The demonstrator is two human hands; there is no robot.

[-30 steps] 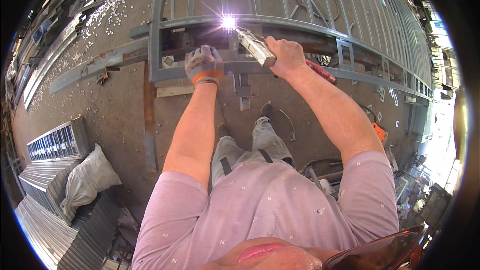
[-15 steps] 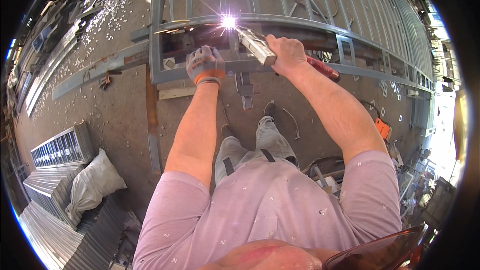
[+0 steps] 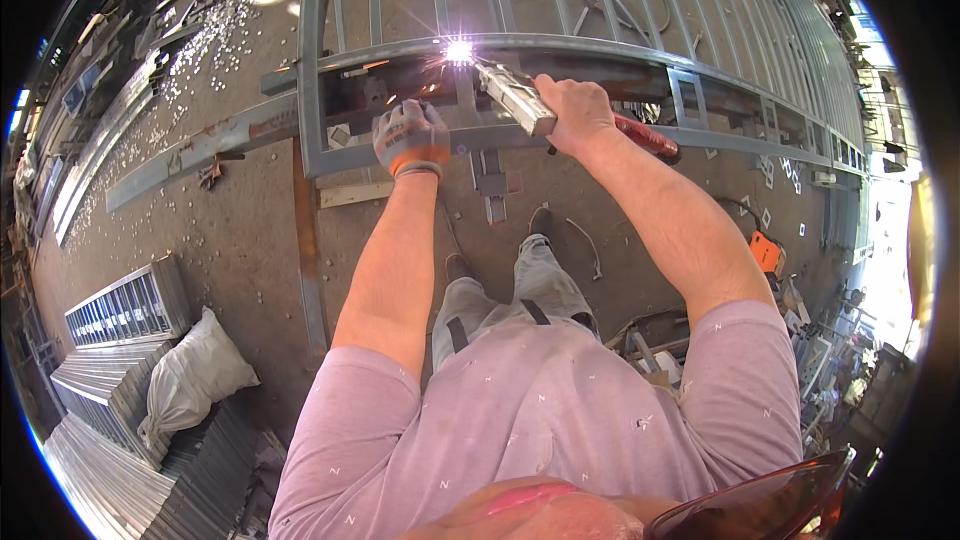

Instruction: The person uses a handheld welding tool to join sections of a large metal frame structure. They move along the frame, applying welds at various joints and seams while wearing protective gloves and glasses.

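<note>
Now bare right hand (image 3: 572, 112) clenched round red-handled welding holder (image 3: 640, 135), arc on grey steel gate frame (image 3: 560, 42); gloved left hand (image 3: 410, 135) pressing frame rail nearby. Likely burn risk from sparks.

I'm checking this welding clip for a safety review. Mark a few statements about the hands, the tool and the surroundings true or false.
1. The left hand wears a grey glove with an orange cuff. True.
2. The right hand is gloved too. False: it is bare.
3. The right hand grips a welding tool with a red handle, and a bright spark shows at its tip. True.
4. The left hand hangs clear of the grey metal bar frame. False: it rests on the frame's lower rail.
5. A white sack lies on the floor to the person's left. True.
</note>
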